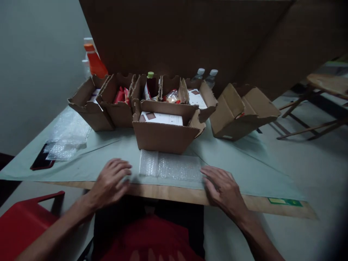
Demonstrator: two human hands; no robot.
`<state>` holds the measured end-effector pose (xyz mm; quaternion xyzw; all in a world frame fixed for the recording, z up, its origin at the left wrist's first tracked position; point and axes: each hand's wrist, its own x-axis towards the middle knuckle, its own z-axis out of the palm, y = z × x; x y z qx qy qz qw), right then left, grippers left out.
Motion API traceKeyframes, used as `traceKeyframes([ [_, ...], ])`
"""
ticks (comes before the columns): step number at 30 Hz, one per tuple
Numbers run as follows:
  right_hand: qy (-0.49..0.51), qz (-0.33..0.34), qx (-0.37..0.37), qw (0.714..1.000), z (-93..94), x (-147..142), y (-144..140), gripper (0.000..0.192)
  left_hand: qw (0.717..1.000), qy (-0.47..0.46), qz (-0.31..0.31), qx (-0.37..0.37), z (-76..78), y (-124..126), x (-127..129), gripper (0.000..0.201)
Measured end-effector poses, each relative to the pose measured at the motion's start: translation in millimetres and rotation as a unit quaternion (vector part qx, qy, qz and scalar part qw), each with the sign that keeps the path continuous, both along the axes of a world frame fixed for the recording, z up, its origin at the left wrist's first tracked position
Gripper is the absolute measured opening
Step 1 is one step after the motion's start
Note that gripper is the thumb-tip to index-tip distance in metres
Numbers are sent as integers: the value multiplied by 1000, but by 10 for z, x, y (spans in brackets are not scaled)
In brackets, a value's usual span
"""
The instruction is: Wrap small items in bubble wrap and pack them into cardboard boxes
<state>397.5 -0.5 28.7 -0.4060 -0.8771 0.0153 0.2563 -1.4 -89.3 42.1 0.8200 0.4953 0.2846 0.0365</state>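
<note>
A strip of bubble wrap (176,166) lies flat near the table's front edge, between my two hands. My left hand (112,180) hovers off its left end with fingers slightly curled and apart, holding nothing. At the strip's right end is my right hand (222,185), its fingers stretched out; the fingertips are at the wrap's edge, and whether they touch it I cannot tell. Just behind the wrap stands a cardboard box (163,136) with a white packet (165,119) inside.
Several open cardboard boxes (106,117) line the back, holding packets and a green-capped bottle (150,84). Another box (231,123) stands at the right. More bubble wrap (67,134) partly covers a phone (43,159) at left. A red stool (27,219) is beside me.
</note>
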Motion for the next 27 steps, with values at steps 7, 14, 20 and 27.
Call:
traceKeyframes([
  [7,-36,113,-89,989,-63,-849,261,29,967,139,89,-193,59,740,1019,27],
  [14,-32,53,-45,997,-472,-56,118,33,935,60,218,-274,-134,771,759,11],
  [20,1,-78,-22,997,-376,390,200,31,919,-123,232,-293,-71,451,231,28],
  [27,-20,-65,-76,995,-358,-119,601,29,880,-194,313,-301,-151,302,-226,31],
])
